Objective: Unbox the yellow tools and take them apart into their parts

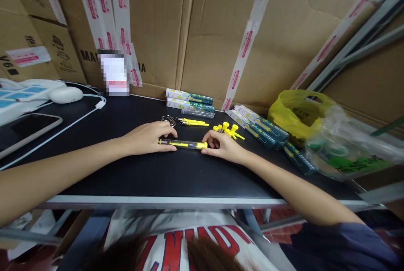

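A clear tubular spring scale (183,144) with a yellow stick inside and a yellow end cap lies level between my hands, just over the black tabletop. My left hand (151,137) pinches its dark left end between thumb and fingers. At the capped right end, my right hand (224,147) has its thumb and bent fingers closed around the yellow cap. Beyond the tube lie several metal hooks (168,120) and yellow sticks with metal ends (194,122). Close behind my right hand is a small heap of yellow caps (225,126) and sticks.
Behind are stacked narrow boxes (190,104) and clear empty tubes (198,113). More boxes (260,128) lie at right, beside a yellow bag (296,111) and a clear plastic bag (350,149). A phone (28,130), cable and power strip (28,94) occupy the left. Cardboard (208,31) walls the back.
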A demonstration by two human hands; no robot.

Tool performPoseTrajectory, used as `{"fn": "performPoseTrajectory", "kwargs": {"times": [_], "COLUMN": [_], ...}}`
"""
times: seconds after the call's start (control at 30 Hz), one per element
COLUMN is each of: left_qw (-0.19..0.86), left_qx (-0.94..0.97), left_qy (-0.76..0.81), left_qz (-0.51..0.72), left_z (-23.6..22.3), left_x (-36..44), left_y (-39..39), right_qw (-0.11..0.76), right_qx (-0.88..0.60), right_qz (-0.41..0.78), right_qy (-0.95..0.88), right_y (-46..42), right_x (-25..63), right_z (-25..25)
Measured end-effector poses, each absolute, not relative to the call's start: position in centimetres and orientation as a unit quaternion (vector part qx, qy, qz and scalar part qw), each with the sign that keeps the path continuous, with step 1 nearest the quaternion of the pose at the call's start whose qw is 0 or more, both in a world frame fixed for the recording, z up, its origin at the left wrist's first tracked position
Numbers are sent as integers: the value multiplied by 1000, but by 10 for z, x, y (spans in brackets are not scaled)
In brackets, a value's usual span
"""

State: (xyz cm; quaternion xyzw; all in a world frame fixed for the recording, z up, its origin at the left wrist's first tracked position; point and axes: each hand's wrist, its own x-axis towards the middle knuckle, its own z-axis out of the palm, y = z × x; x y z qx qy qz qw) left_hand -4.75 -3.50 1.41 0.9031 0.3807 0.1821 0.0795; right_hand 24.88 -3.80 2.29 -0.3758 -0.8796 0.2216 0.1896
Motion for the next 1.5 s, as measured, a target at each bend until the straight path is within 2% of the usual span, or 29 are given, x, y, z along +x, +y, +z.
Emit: {"fn": "performPoseTrajectory", "kwargs": {"times": [0.23, 0.43, 0.73, 0.93, 1.03, 1.2, 1.5], "left_qw": [72, 61, 40, 21, 5, -24, -128], "left_qx": [911, 929, 923, 916, 912, 906, 912], "left_qy": [377, 333, 357, 375, 382, 388, 327], "left_qz": [153, 148, 136, 145, 153, 166, 213], "left_z": [13, 12, 14, 15, 14, 16, 20], "left_x": [-49, -50, -56, -61, -63, -63, -56], "left_y": [-36, -31, -31, -28, -26, -26, -35], "right_qw": [189, 194, 193, 241, 252, 199, 209], "right_qx": [-368, -378, -371, -356, -362, -367, -387], "right_qz": [207, 256, 302, 344, 298, 150, 148], "right_qy": [-887, -868, -857, -835, -847, -896, -886], "right_y": [-36, -33, -29, -29, -32, -36, -35], "right_x": [252, 255, 260, 264, 262, 258, 258], "right_z": [21, 20, 22, 27, 29, 28, 28]}}
